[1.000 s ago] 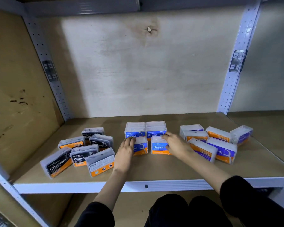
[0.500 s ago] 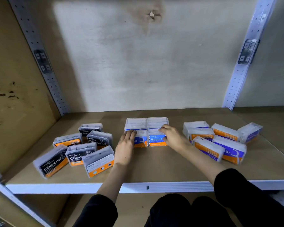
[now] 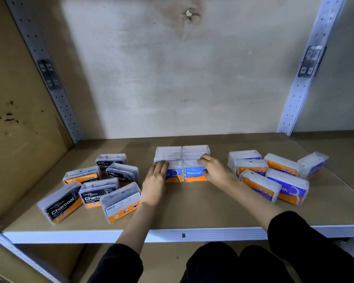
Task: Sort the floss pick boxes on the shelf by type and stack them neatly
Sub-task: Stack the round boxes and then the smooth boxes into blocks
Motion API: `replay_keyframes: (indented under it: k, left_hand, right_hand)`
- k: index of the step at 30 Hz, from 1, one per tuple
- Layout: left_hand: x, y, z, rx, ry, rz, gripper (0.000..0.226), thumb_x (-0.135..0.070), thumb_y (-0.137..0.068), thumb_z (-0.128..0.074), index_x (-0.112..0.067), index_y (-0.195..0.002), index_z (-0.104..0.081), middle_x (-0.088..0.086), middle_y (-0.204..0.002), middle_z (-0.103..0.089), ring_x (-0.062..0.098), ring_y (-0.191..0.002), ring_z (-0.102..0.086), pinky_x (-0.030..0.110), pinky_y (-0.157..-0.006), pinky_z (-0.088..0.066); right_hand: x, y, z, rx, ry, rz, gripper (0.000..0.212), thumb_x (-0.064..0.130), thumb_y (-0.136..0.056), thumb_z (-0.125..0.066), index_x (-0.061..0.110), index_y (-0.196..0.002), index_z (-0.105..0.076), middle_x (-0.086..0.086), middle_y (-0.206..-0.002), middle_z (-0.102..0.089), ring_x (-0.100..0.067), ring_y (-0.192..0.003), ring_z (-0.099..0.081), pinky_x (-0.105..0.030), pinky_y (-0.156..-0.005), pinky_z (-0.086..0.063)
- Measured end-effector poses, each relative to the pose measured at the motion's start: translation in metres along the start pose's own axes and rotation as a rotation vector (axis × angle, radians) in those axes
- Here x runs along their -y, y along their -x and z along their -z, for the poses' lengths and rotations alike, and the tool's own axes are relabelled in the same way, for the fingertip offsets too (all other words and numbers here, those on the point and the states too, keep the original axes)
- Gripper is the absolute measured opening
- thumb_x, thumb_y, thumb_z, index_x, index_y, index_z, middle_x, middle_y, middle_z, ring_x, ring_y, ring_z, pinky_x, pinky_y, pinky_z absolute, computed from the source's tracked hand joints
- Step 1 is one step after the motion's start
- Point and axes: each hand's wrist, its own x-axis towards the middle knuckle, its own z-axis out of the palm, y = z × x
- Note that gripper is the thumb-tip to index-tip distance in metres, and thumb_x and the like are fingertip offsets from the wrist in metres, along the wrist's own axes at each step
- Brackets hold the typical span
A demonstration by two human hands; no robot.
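Note:
Two blue "Round" floss pick boxes stand side by side mid-shelf, the left one [image 3: 174, 175] and the right one [image 3: 194, 173], pressed against two more clear-topped Round boxes [image 3: 182, 151] behind them. My left hand [image 3: 154, 181] lies over the left front box's left end, fingers on its top. My right hand [image 3: 215, 170] clasps the right front box's right end, thumb at its front. Several black "Charcoal" boxes [image 3: 94, 196] lie scattered on the left. Several purple-and-orange boxes [image 3: 286, 187] lie loosely on the right.
The brown shelf board [image 3: 192, 207] has a white metal front rail [image 3: 192, 234]. Perforated white uprights stand at the back left [image 3: 55, 88] and back right [image 3: 302, 78]. A pale back panel [image 3: 172, 78] closes the shelf. My dark-clothed knees show below the rail.
Both hands slid the two front Round boxes back until they met the rear pair. The other boxes stayed where they were.

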Motion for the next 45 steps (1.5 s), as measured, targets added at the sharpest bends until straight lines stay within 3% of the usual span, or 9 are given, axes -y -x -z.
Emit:
replay_keyframes:
  k: [6, 10, 16, 20, 26, 30, 34, 38, 45]
  left_hand:
    - [0.000, 0.004, 0.000, -0.043, 0.430, 0.168, 0.044, -0.002, -0.081, -0.060, -0.001, -0.124, -0.053, 0.013, -0.132, -0.053, 0.029, -0.125, -0.047, 0.026, -0.105, -0.034]
    - [-0.008, 0.000, 0.006, -0.231, 0.781, 0.414, 0.047, -0.031, -0.090, -0.041, -0.006, -0.130, -0.047, 0.008, -0.136, -0.050, 0.016, -0.126, -0.044, 0.026, -0.107, -0.032]
    - [0.000, -0.017, -0.003, -0.323, 1.104, 0.777, 0.040, -0.020, -0.101, -0.026, -0.014, -0.138, -0.042, 0.002, -0.145, -0.042, 0.015, -0.136, -0.033, 0.011, -0.103, -0.020]
    - [0.017, -0.027, -0.018, -0.183, 1.290, 0.931, 0.033, -0.044, -0.089, -0.039, -0.039, -0.115, -0.058, -0.008, -0.138, -0.046, 0.010, -0.131, -0.039, 0.035, -0.119, -0.022]
    - [0.025, -0.042, -0.027, -0.146, 1.608, 0.869, 0.046, -0.025, -0.099, -0.020, -0.015, -0.141, -0.034, 0.002, -0.148, -0.035, 0.019, -0.138, -0.032, 0.038, -0.119, -0.021]
    - [0.027, -0.048, -0.030, -0.130, 1.665, 0.810, 0.048, -0.020, -0.099, -0.013, -0.010, -0.143, -0.029, 0.001, -0.144, -0.037, 0.020, -0.137, -0.032, 0.033, -0.113, -0.026]
    - [0.040, -0.052, -0.051, -0.061, 1.650, 0.800, 0.050, -0.025, -0.099, -0.016, -0.006, -0.140, -0.037, 0.009, -0.141, -0.046, 0.027, -0.132, -0.042, 0.043, -0.115, -0.028]
    - [0.047, -0.054, -0.066, 0.047, 1.638, 0.807, 0.052, -0.034, -0.094, -0.028, -0.004, -0.131, -0.049, 0.022, -0.135, -0.053, 0.036, -0.128, -0.047, 0.057, -0.112, -0.029]
    - [0.036, -0.056, -0.061, -0.170, 1.629, 0.876, 0.050, -0.017, -0.095, -0.017, -0.005, -0.127, -0.053, 0.022, -0.132, -0.054, 0.035, -0.125, -0.049, 0.051, -0.112, -0.033]
  right_hand:
    - [-0.003, 0.001, -0.002, -0.213, -0.373, -0.072, 0.037, 0.009, -0.089, -0.057, 0.003, -0.125, -0.055, -0.012, -0.128, -0.054, -0.024, -0.117, -0.051, -0.014, -0.086, -0.033]
    - [-0.003, -0.003, -0.003, -0.562, -0.907, -0.360, 0.029, 0.015, -0.095, -0.048, 0.001, -0.117, -0.061, -0.015, -0.120, -0.064, -0.027, -0.114, -0.057, -0.017, -0.086, -0.036]
    - [-0.011, -0.018, -0.011, -0.492, -1.256, -0.634, 0.039, 0.027, -0.100, -0.030, 0.022, -0.135, -0.046, -0.004, -0.146, -0.043, -0.022, -0.134, -0.040, -0.026, -0.097, -0.033]
    - [-0.018, -0.025, -0.027, -0.425, -1.342, -0.719, 0.042, 0.038, -0.098, -0.034, 0.025, -0.137, -0.044, 0.001, -0.145, -0.043, -0.018, -0.133, -0.039, -0.033, -0.110, -0.028]
    - [-0.026, -0.038, -0.042, -0.462, -1.648, -0.790, 0.038, 0.040, -0.091, -0.047, 0.025, -0.125, -0.053, 0.006, -0.111, -0.056, -0.009, -0.092, -0.055, -0.029, -0.086, -0.044]
    - [-0.031, -0.046, -0.049, -0.357, -1.746, -0.757, 0.046, 0.048, -0.084, -0.053, 0.020, -0.120, -0.061, -0.006, -0.118, -0.066, -0.024, -0.103, -0.066, -0.035, -0.080, -0.054]
    - [-0.034, -0.052, -0.050, -0.261, -1.820, -0.703, 0.048, 0.045, -0.088, -0.049, 0.009, -0.118, -0.063, -0.012, -0.116, -0.067, -0.029, -0.105, -0.065, -0.036, -0.084, -0.055]
    - [-0.038, -0.054, -0.054, -0.219, -1.829, -0.606, 0.040, 0.040, -0.094, -0.042, 0.010, -0.094, -0.069, -0.005, -0.083, -0.076, -0.017, -0.075, -0.073, -0.025, -0.060, -0.059]
    - [-0.040, -0.056, -0.060, -0.287, -1.805, -0.608, 0.036, 0.036, -0.095, -0.041, 0.014, -0.085, -0.067, 0.003, -0.063, -0.075, -0.011, -0.058, -0.072, -0.020, -0.050, -0.057]
